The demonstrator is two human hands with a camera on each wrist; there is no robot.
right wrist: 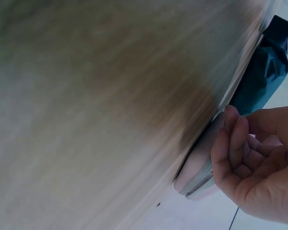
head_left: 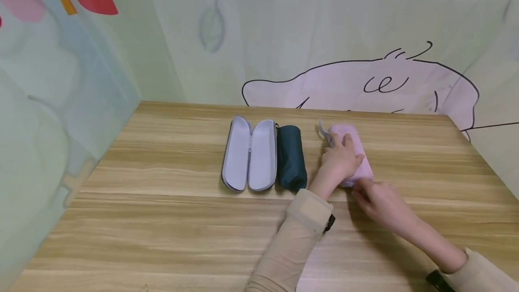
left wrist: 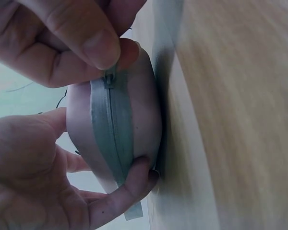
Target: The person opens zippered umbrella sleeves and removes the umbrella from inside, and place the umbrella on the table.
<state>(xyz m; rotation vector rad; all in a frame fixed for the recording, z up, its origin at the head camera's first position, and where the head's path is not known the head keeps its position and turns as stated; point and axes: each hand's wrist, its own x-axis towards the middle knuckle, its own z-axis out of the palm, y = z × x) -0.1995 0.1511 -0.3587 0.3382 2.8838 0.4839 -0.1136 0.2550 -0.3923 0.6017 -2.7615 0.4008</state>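
A closed pink glasses case (head_left: 365, 171) lies on the table, with a grey zip (left wrist: 113, 129) along its edge. My left hand (head_left: 340, 159) holds the case from above, some fingers on its top and others around its side in the left wrist view. At the case's near end, my right hand (head_left: 383, 202) pinches the zip pull (left wrist: 109, 79) between thumb and finger. In the right wrist view the fingers of my right hand (right wrist: 259, 163) are bent in at the case, hiding the pull. A grey strap (head_left: 323, 130) sticks out from the case's far left side.
Left of the hands lies a dark green pouch (head_left: 291, 157), close to my left forearm. Beside it rests an unfolded glasses case (head_left: 262, 157) with a pale grey lining. The wood-grain table (head_left: 162, 229) ends at a printed cloth backdrop (head_left: 275, 35).
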